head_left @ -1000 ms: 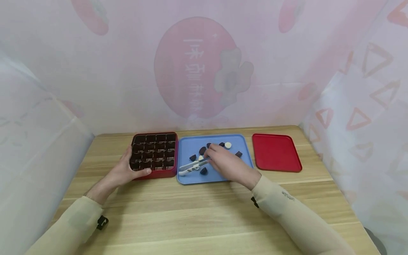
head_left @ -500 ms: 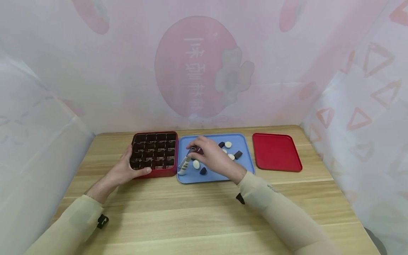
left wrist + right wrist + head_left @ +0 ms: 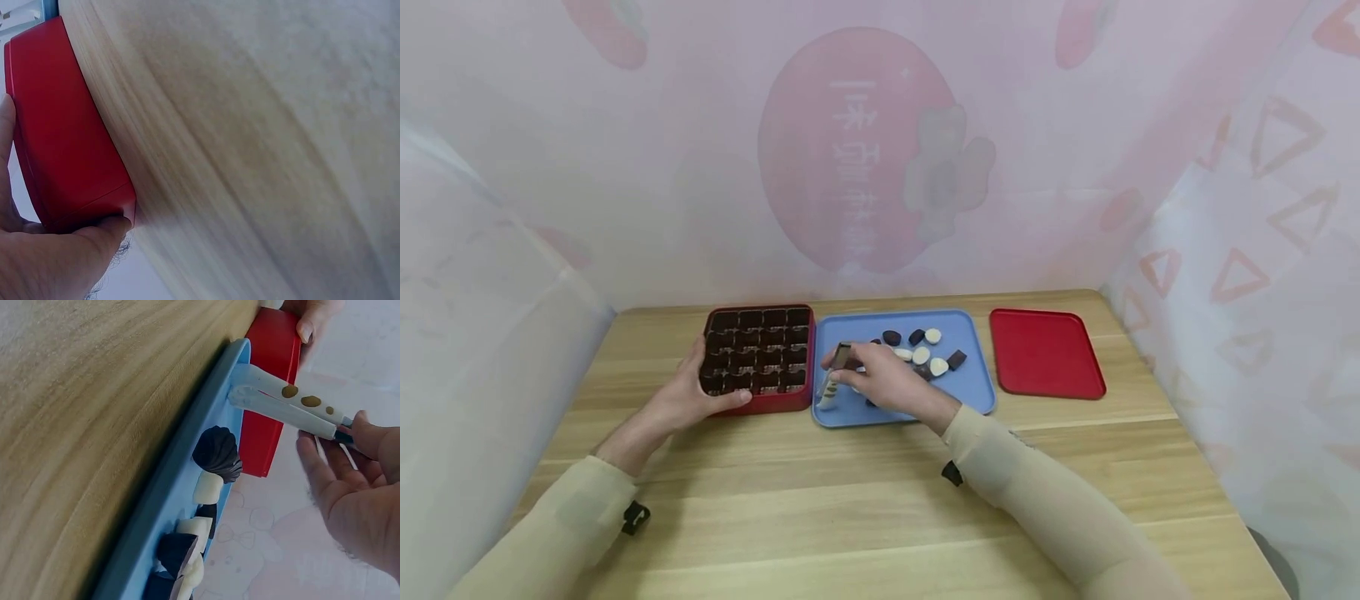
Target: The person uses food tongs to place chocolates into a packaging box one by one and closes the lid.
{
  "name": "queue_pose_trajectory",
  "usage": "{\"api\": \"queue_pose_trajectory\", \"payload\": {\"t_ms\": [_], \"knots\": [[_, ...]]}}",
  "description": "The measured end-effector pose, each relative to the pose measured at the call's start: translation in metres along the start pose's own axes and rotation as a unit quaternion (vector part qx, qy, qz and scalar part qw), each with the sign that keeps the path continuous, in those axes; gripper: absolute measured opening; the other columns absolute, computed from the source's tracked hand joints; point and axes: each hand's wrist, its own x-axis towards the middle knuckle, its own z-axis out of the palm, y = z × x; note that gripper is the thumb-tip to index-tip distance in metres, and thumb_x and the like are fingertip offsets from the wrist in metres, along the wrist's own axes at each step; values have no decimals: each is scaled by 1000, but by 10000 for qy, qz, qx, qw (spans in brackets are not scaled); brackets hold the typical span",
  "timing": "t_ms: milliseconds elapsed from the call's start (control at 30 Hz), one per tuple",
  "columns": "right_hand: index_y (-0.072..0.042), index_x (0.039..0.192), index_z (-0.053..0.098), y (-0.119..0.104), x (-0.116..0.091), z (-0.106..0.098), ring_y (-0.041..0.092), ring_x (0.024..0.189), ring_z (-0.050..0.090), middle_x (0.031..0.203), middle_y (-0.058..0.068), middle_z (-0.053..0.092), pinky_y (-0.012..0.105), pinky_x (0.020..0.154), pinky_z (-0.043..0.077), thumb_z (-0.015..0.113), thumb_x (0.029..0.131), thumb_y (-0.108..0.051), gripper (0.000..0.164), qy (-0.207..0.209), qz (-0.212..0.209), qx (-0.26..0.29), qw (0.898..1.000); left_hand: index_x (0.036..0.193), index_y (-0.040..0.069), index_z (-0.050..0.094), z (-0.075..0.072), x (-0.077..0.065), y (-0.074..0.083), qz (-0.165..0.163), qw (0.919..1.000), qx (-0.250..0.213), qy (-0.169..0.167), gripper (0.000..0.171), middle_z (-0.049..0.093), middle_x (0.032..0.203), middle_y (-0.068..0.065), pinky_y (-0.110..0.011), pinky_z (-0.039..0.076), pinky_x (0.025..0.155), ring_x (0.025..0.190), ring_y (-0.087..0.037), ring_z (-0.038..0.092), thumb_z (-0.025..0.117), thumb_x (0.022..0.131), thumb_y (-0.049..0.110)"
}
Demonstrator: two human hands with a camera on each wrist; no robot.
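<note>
My left hand (image 3: 688, 402) grips the near left corner of a red box (image 3: 784, 402), with its thumb along the front wall. Dark brown square compartments (image 3: 767, 337) fill the box. In the right wrist view my right hand (image 3: 369, 475) pinches the upper part of a pair of tongs (image 3: 300, 400) between thumb and fingers. The white, brown-spotted tong ends point down at the left end of the blue tray (image 3: 979, 390), beside the box. No chocolate shows between the tips. Dark chocolates (image 3: 215, 453) and white chocolates (image 3: 939, 367) lie on the tray, some hidden behind my right hand.
A flat red lid or tray (image 3: 1047, 354) lies to the right of the blue tray. The box and blue tray stand side by side on the wooden table (image 3: 850, 508). A printed pale curtain (image 3: 700, 208) rises behind the table.
My right hand has moved left over the tray and tipped the tongs from a low slant to nearly upright. The left hand has kept its grip on the box.
</note>
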Motion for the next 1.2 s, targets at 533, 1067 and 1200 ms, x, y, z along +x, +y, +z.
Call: {"api": "queue_pose_trajectory", "payload": {"t_ms": [533, 1067, 1200], "knots": [[-16, 127, 57, 1, -20, -38, 17, 126, 69, 123, -3, 72, 37, 103, 61, 52, 111, -14, 18, 318, -634, 235, 9972, 159, 30, -35, 1, -6, 2, -21, 10000, -93, 3, 146, -30, 173, -11, -80, 2, 126, 161, -54, -16, 84, 82, 62], [-21, 124, 59, 19, -41, -49, 15, 104, 70, 126, -6, 68, 28, 85, 60, 51, 111, -15, 16, -127, -500, -465, 9976, 162, 24, -32, 0, -1, 1, 79, 9999, -69, 21, 147, -29, 174, -12, -80, 3, 126, 161, -54, -15, 85, 81, 62], [-18, 125, 59, 21, -40, -45, 14, 107, 67, 126, -6, 68, 27, 85, 59, 52, 111, -12, 17, -165, -580, -578, 9965, 162, 23, -32, 0, -1, 1, 77, 10000, -37, 38, 147, -29, 174, -13, -80, 4, 126, 161, -54, -15, 85, 81, 62]]}}
